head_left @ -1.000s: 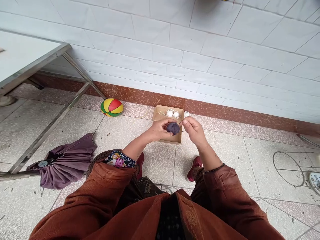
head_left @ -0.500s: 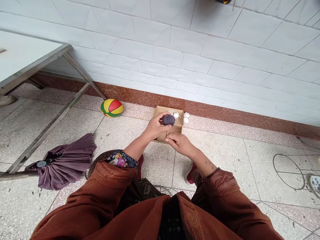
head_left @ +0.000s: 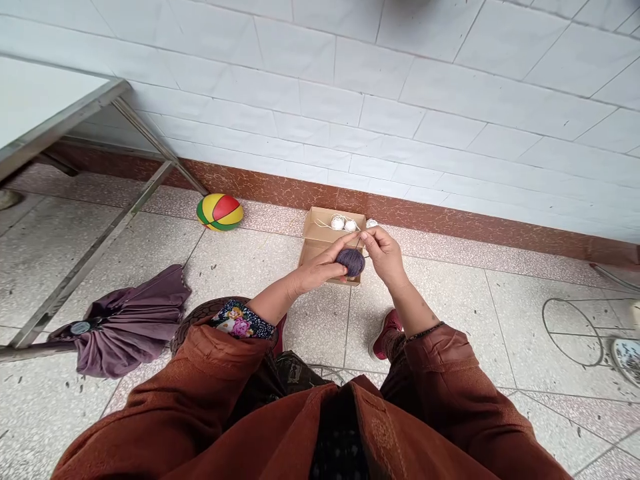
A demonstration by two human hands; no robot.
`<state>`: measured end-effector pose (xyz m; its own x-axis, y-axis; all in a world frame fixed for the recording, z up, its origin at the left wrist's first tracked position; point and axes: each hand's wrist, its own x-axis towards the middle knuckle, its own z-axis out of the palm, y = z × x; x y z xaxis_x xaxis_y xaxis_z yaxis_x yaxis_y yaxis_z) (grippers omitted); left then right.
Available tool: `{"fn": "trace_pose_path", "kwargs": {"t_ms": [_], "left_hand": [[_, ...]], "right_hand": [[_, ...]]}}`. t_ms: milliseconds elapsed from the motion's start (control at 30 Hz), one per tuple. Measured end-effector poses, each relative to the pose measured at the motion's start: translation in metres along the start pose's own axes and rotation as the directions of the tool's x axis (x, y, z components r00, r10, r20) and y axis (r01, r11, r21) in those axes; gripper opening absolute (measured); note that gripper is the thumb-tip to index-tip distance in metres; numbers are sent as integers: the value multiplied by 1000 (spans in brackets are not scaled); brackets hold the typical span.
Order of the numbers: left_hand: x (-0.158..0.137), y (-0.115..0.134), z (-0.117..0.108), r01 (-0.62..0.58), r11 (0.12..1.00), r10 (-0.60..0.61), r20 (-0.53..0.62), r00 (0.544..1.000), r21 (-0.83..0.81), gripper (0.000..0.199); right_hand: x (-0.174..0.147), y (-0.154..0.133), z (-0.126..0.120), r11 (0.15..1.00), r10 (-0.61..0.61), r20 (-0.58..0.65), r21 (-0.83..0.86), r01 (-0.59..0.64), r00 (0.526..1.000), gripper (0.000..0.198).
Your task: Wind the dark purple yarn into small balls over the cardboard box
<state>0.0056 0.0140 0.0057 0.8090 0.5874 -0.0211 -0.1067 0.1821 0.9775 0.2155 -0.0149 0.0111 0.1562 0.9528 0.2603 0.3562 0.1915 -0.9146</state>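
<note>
A dark purple ball of yarn (head_left: 351,263) is gripped in my left hand (head_left: 320,270), its thumb and fingers at the ball's left side. My right hand (head_left: 384,255) is just to the right of the ball, thumb and forefinger pinched on a strand of the yarn that runs up from it. Below and behind the hands, an open cardboard box (head_left: 316,230) stands on the floor. Two white yarn balls (head_left: 338,223) with loose white strands lie in its far part. Another white ball (head_left: 371,224) sits just outside the box, partly behind my right hand.
A colourful ball (head_left: 220,212) rests near the metal leg of a white-topped table (head_left: 50,100) on the left. A folded purple umbrella (head_left: 135,320) lies on the floor. To the right are a wire ring frame (head_left: 573,332) and a patterned round object (head_left: 627,360). A tiled wall rises beyond the box.
The purple yarn ball and my left hand have shifted right and nearer to me. My right hand has gone from below the ball up to its upper right, with the strand.
</note>
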Motion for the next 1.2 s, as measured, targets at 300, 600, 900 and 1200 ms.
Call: {"fn": "trace_pose_path", "kwargs": {"t_ms": [300,600,900,1200], "left_hand": [[5,5,4,-25,915,-28,-125,992,-402,61],[10,9,-4,-125,936,34,-269,962,-329,48],[16,-1,-22,-42,972,163,-541,825,230,56],[12,-6,-3,-9,973,79,-296,952,232,50]], "right_hand": [[-5,29,19,988,79,120,-145,-62,990,25],[-10,32,21,962,13,160,-272,31,987,21],[-22,9,16,933,-267,414,-116,341,870,27],[-1,-2,-10,985,-140,111,-86,150,984,37]]}}
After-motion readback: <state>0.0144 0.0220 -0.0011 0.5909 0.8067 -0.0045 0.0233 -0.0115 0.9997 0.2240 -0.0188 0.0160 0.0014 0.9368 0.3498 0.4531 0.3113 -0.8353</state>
